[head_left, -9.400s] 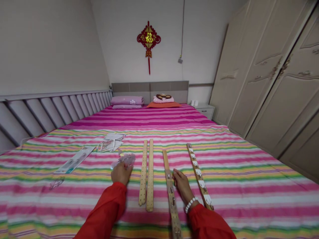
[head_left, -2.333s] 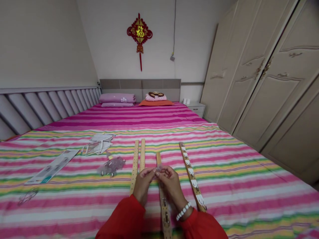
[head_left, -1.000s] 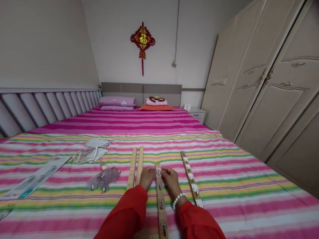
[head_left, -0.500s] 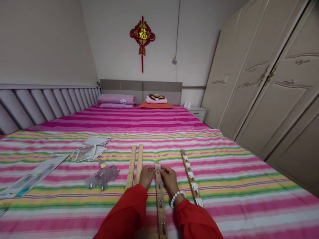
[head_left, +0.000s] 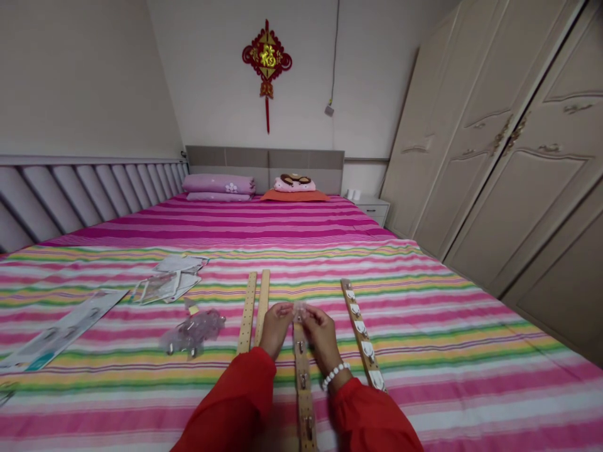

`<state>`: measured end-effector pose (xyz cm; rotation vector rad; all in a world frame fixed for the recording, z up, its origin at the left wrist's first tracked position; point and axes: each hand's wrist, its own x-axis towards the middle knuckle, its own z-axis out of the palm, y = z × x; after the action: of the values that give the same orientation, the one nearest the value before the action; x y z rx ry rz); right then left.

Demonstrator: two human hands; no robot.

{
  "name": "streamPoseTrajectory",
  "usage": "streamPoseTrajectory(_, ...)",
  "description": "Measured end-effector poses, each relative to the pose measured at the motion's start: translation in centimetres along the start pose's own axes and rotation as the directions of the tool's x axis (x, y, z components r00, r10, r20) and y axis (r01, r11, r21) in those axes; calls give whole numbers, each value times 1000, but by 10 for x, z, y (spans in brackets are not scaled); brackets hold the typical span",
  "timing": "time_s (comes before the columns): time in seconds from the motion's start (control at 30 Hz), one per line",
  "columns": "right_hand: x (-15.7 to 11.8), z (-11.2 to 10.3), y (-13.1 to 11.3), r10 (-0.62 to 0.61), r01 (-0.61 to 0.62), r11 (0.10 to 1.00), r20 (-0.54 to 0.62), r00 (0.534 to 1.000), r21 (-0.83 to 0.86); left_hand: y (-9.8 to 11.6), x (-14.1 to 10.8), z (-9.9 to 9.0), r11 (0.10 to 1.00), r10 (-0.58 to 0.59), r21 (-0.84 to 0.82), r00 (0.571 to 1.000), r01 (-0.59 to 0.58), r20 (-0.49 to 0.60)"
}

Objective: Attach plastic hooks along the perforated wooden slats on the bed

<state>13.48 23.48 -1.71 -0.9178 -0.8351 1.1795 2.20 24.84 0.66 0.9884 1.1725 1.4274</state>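
Both hands were found at work on one small clear hook (head_left: 299, 310). The fingertips of the left hand (head_left: 275, 328) pinched its left edge; those of the right hand (head_left: 321, 331) gripped the opposite edge. The piece sat over the far end of a wooden strip (head_left: 301, 363), which ran from beneath the fingers back towards the person between the forearms. Whether its backing touched the wood could not be determined.

Metal hooks stood in a row along the strip, nearer the person than the fingertips. Two pale perforated strips (head_left: 247, 309) (head_left: 262, 306) lay just left of the left fingers; a heap of clear hooks (head_left: 196, 331) lay farther left. A strip with white hooks (head_left: 363, 338) lay to the right of the right fingers.

In the inspector's judgement, sound placement called for equal pressure from both sides, the hook squared to the strip's edges and aligned with the row, and fingertips kept off its underside. The narrow strip appeared liable to shift under uneven pressing.
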Motion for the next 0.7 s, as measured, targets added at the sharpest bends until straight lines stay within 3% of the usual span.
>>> streamPoseTrajectory(0.1,-3,6,-10,-56,57,997,13,998,-50,5,-5,3,1000,10,-18,1000,-10,19)
streamPoseTrajectory(0.2,-6,11,-18,-152,151,980,-3,988,-131,11,-12,6,999,-19,-36,994,22,105)
streamPoseTrajectory(0.37,-9,14,-21,-336,314,893,-13,942,-322,16,-18,10,989,-53,-120,975,81,216)
streamPoseTrajectory(0.53,-7,9,-21,-180,171,970,-35,983,-171,11,-15,5,998,-10,-67,984,22,180)
streamPoseTrajectory(0.7,-5,3,-25,12,-10,997,30,999,-75,10,-9,-3,998,28,46,996,-32,84)
